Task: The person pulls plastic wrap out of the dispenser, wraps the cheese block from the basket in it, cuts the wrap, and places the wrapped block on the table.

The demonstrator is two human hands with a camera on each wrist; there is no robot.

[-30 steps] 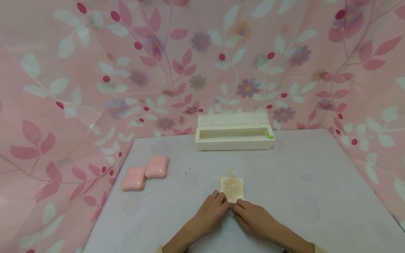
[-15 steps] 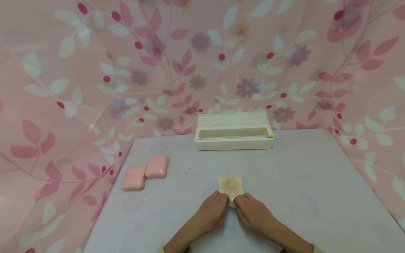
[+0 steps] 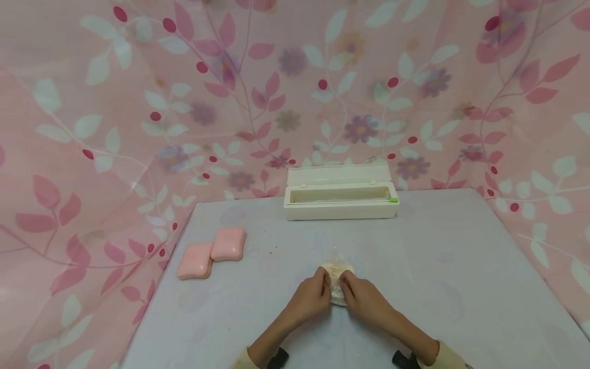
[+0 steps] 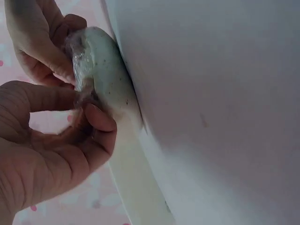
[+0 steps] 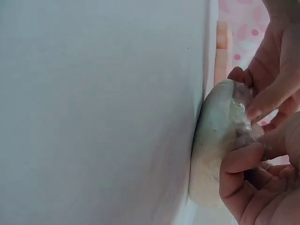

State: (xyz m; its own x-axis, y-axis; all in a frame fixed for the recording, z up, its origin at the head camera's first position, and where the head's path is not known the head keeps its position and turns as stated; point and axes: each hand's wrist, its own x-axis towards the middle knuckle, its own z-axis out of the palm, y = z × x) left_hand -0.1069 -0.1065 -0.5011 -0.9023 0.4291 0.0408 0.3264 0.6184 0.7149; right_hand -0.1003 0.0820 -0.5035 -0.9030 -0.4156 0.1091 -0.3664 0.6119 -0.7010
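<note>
Cream block [image 4: 112, 75]: on the table right in front of me, wrapped at least partly in film, its lower face down on the cloth, a few dark specks on its side.
Clear film [image 3: 335, 289]: crinkled and shiny across the top of the block, bunched where my fingers meet it; a loose, see-through tail spreads out past the far edge.
Left hand [image 3: 311, 297]: thumb and forefinger closed together, pinching film at the block's left side, my other fingers curled in beneath.
Right hand [image 3: 365, 301]: fingertips drawn in and pinching the film too, over the block's right side; my two hands are near each other, a strip of wrapped block between them.
Pink bars [image 3: 195, 261]: two, rounded and square, well off to my left, the farther one sitting against the nearer one's corner.
White box [image 3: 341, 211]: long, at the back of the table, lid [image 3: 338, 174] up, a green tab [image 3: 394, 200] at its right end.
Table [image 3: 428, 271]: pale cloth, faintly patterned.
Curtain [image 3: 286, 82]: pink, with leaves and flowers, behind and to both sides.
Sleeves [image 3: 448, 356]: pale yellow, dark bands [image 3: 278, 358] at my wrists.
</note>
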